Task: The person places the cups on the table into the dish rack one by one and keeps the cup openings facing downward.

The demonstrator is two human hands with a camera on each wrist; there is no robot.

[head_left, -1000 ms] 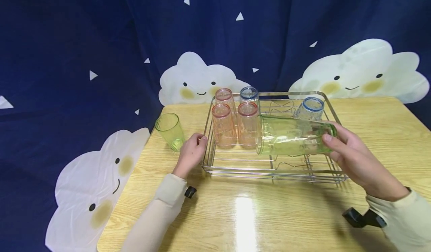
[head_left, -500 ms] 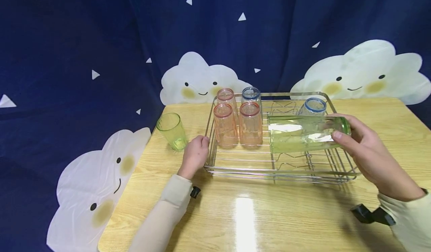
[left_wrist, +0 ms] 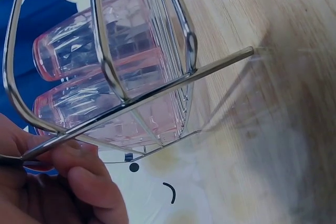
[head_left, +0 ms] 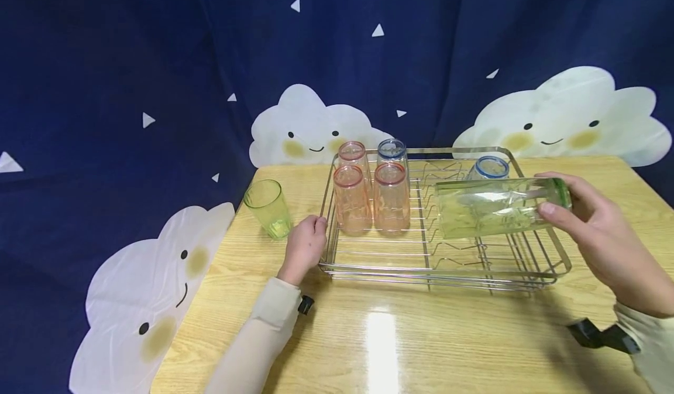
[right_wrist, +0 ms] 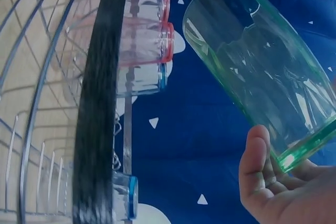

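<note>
My right hand grips a green glass by its thick base and holds it on its side above the right part of the wire rack. In the right wrist view, the thumb and fingers wrap the base of this glass, its mouth pointing away. My left hand holds the rack's left side; in the left wrist view its fingers curl at the metal wire. Several upside-down glasses stand in the rack: pink glasses and a blue-rimmed glass at left, another blue-rimmed glass at right.
A second green glass stands mouth up on the wooden table, left of the rack and close to my left hand. Behind the table hangs a dark blue curtain with white clouds.
My right hand has moved to the right with the green glass, away from the pink glasses. My left hand stays at the rack's left side.
</note>
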